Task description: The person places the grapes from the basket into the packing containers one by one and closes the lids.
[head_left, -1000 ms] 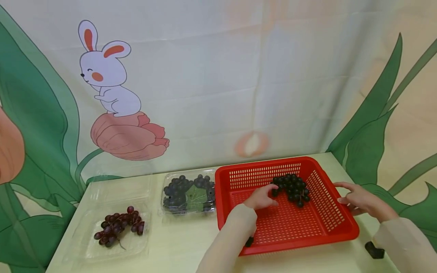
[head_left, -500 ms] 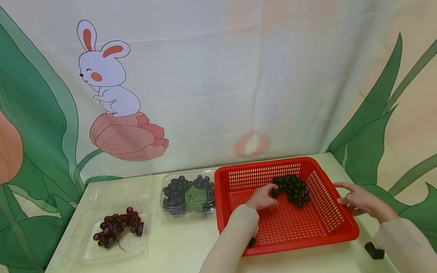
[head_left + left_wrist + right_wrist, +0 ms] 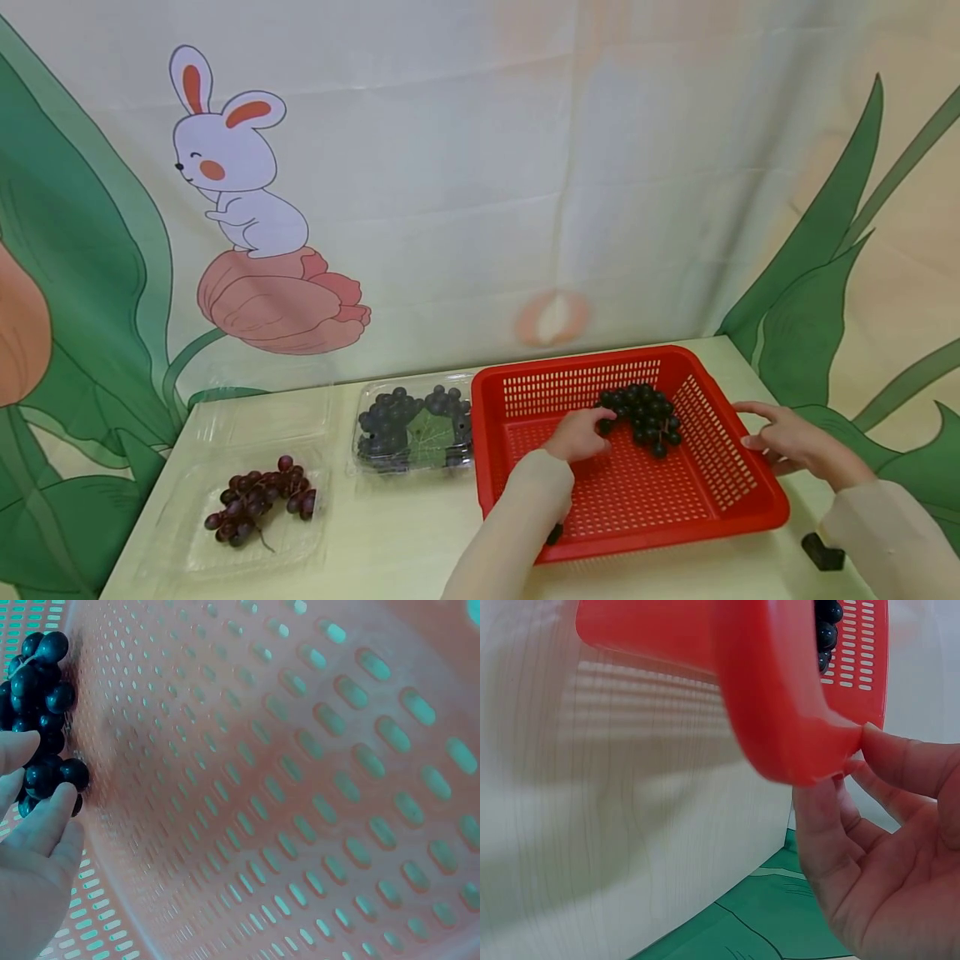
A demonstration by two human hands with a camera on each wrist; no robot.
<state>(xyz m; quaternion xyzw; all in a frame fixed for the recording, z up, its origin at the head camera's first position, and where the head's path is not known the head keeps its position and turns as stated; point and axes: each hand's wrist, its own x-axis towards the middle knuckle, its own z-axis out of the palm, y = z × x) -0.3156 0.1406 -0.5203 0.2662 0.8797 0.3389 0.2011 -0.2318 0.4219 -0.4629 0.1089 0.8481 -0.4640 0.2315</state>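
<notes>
In the head view, a bunch of dark grapes [image 3: 643, 415] lies in the back right of the red plastic basket [image 3: 637, 546]. My left hand [image 3: 581, 435] reaches into the basket, its fingertips at the left end of that bunch. Seen from the left wrist, the fingers [image 3: 45, 825] are fairly straight and touch the lowest grapes [image 3: 46, 776]. At the basket's right rim, my right hand [image 3: 795, 442] pinches the edge. The right wrist view shows the thumb on the rim [image 3: 787, 750] and the other fingers behind and below it.
Left of the basket stands a clear plastic box [image 3: 360, 467] with dark grapes and a green leaf [image 3: 431, 437]. Farther left, an open clear clamshell [image 3: 198, 558] holds reddish grapes [image 3: 258, 500]. A printed cloth [image 3: 450, 208] hangs behind the pale table [image 3: 390, 542].
My left hand has shifted slightly to the right against the grapes. The right hand and the basket have stayed in place.
</notes>
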